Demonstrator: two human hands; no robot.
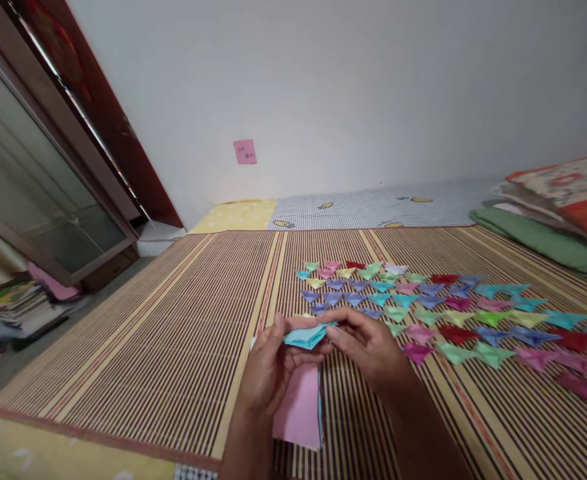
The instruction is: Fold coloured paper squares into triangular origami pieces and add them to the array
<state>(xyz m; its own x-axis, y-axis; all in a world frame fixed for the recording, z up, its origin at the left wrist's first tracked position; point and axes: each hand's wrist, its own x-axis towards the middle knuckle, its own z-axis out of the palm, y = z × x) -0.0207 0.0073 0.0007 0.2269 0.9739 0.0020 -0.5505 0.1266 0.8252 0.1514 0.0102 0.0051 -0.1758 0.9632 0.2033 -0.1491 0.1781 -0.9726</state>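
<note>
Between my two hands is a light blue folded paper [305,337], roughly triangular with its point toward me. My left hand [272,360] grips its left end, thumb on top and fingers underneath. On the right end, the thumb and forefinger of my right hand [366,340] pinch the paper. Below them on the mat lies a stack of paper sheets [299,410] with a pink one on top, partly covered by my left hand. To the right spread rows of small folded paper pieces [458,337] in several colours.
A striped bamboo mat [138,347] covers the bed. Cushions and folded cloth [548,233] are piled at the far right. A pink note [244,151] is stuck to the white wall [343,93]. At the left stand a glass-fronted cabinet [48,180] and a stack of books [18,300].
</note>
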